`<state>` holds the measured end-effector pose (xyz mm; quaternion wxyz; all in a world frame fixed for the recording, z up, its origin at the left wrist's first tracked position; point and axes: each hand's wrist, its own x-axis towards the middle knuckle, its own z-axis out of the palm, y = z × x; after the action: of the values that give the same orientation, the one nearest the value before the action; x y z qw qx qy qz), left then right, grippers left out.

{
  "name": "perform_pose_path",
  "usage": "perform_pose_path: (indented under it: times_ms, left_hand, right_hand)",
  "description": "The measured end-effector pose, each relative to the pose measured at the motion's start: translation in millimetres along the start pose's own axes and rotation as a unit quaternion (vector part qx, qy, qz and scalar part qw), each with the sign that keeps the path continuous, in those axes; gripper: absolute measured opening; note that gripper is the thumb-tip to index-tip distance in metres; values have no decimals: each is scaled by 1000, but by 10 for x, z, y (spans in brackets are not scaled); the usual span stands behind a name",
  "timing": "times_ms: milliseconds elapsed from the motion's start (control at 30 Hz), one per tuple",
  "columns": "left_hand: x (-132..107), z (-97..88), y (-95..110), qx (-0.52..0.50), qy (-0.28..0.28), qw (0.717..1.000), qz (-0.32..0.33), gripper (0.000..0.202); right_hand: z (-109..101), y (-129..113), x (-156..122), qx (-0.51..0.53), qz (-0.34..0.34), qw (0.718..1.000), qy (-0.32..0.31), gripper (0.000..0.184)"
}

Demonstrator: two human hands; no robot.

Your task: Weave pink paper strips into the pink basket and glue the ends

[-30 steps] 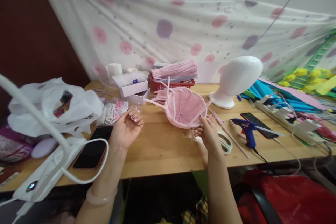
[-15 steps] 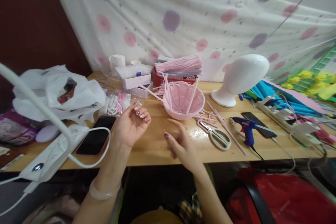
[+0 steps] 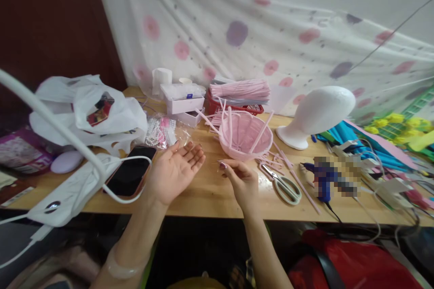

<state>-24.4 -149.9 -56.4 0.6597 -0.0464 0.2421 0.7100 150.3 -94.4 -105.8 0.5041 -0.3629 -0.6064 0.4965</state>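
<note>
My left hand is held palm up over the front of the table, fingers stretched out and nothing in it. To its right, my right hand has thumb and forefinger pinched together; whatever is between the tips is too small to make out. Just beyond the right hand sits a pink bowl-shaped basket made of fuzzy stems, with several stems sticking up from it. Green-handled scissors lie right of that hand, beside loose pink fuzzy stems. A clear bag of pearl beads rests behind my left hand.
A white foam head stands at the back right, with a blue glue gun in front. Pink stem bundles fill a red basket. On the left are a phone, a power strip and a white plastic bag.
My left hand has unfolded from curled fingers to a flat open palm. My right hand's fingers have drawn together into a pinch. The view has shifted slightly.
</note>
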Motion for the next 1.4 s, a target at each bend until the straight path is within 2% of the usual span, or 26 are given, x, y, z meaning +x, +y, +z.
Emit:
perform_pose_path:
  times_ms: [67, 133, 267, 333, 567, 633, 800, 867, 933, 967, 1033, 1100, 1233, 1333, 1400]
  left_hand:
    - [-43, -30, 13, 8, -8, 1000, -17, 37]
    - [-76, -59, 22, 17, -25, 999, -36, 41]
    - [-96, -127, 20, 45, -83, 993, -64, 47]
    - [-91, -162, 10, 71, -108, 989, -68, 49]
    - [-60, -237, 15, 99, -148, 979, -99, 49]
    - [-63, -255, 48, 103, -149, 978, -104, 48]
    - [-82, -331, 207, 148, -158, 972, -87, 42]
    - [-91, -371, 279, 185, -141, 971, -61, 37]
    - [-103, -406, 336, 251, -98, 963, -2, 29]
    - [-111, -419, 356, 296, -68, 952, 43, 23]
    - [-132, -432, 369, 396, -14, 908, 138, 12]
    - [-151, -425, 333, 473, 1, 859, 197, 17]
    - [-134, -352, 88, 544, -87, 810, 201, 24]
    - [-50, -275, -158, 560, -142, 777, 251, 40]
    - [23, -244, -284, 559, -175, 761, 278, 44]
  right_hand:
    - [31, -54, 10, -12, -31, 999, 14, 10]
    - [89, -103, 19, -3, -38, 999, 0, 14]
    - [226, -137, 26, 49, 36, 994, -88, 21]
    - [275, -125, 18, 46, 67, 991, -109, 24]
    - [273, -122, -7, -36, 40, 986, -160, 19]
    - [235, -137, 0, -51, 48, 985, -157, 21]
    - [97, -188, 30, -34, 84, 992, -89, 30]
    - [36, -211, 39, -7, 89, 994, -61, 32]
    - [-20, -227, 44, 3, 85, 996, -36, 32]
    - [-45, -232, 44, 2, 82, 996, -27, 33]
    - [-83, -239, 43, 2, 79, 997, -22, 36]
    - [-103, -244, 40, 12, 79, 996, -28, 37]
    - [-89, -264, 23, 55, 93, 992, -60, 37]
    - [-52, -277, 0, 104, 125, 981, -101, 43]
    - [-30, -276, -17, 137, 158, 969, -131, 47]
